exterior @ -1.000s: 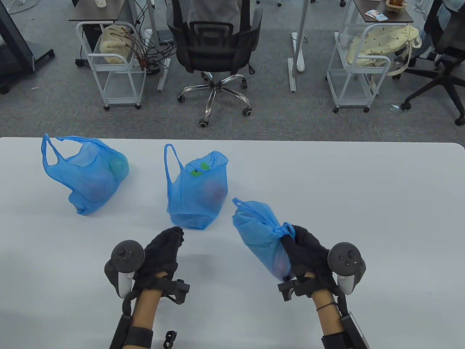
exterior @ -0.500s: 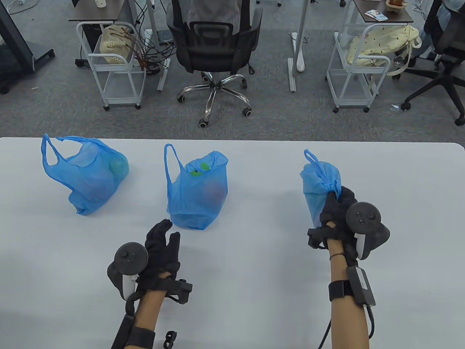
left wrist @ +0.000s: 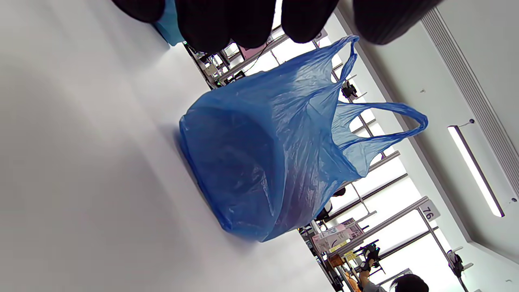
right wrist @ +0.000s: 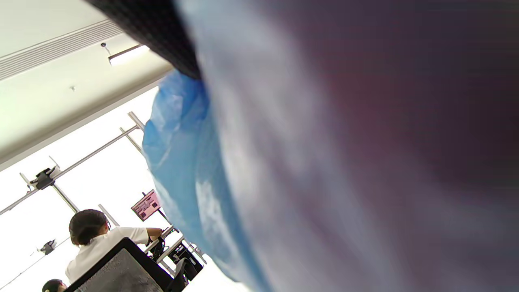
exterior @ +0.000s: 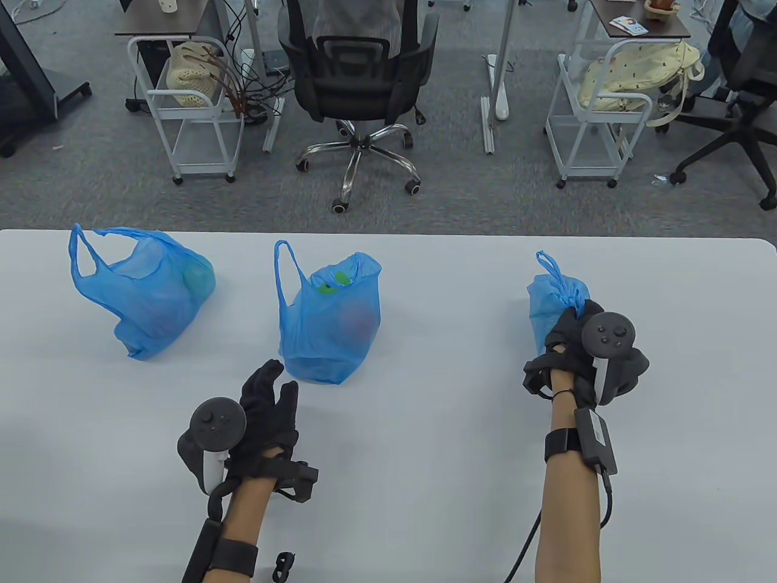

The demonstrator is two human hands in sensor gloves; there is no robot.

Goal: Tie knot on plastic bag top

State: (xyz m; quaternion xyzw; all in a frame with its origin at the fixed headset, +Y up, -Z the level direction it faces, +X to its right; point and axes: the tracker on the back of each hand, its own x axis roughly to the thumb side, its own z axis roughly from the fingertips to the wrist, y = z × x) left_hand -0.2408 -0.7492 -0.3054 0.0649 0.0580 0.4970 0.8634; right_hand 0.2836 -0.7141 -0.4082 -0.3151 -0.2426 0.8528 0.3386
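Three blue plastic bags stand on the white table (exterior: 437,425). The left bag (exterior: 145,291) and the middle bag (exterior: 331,316) have open tops with loose handles. The third bag (exterior: 546,300), at the right, has a knot at its top, and my right hand (exterior: 570,319) grips it just under that knot. The same knotted bag (right wrist: 182,154) fills the right wrist view as a blur. My left hand (exterior: 273,388) hovers in front of the middle bag with straight, spread fingers and holds nothing. The left wrist view shows the middle bag (left wrist: 275,162) beyond my fingertips (left wrist: 211,24).
Beyond the table's far edge are an office chair (exterior: 358,73), two white trolleys (exterior: 188,115) (exterior: 598,121) and desks. A small black clip (exterior: 282,565) lies at the near edge by my left forearm.
My right hand has carried the knotted bag from the table's near middle to the right and farther back. My left hand moved slightly forward and its fingers spread.
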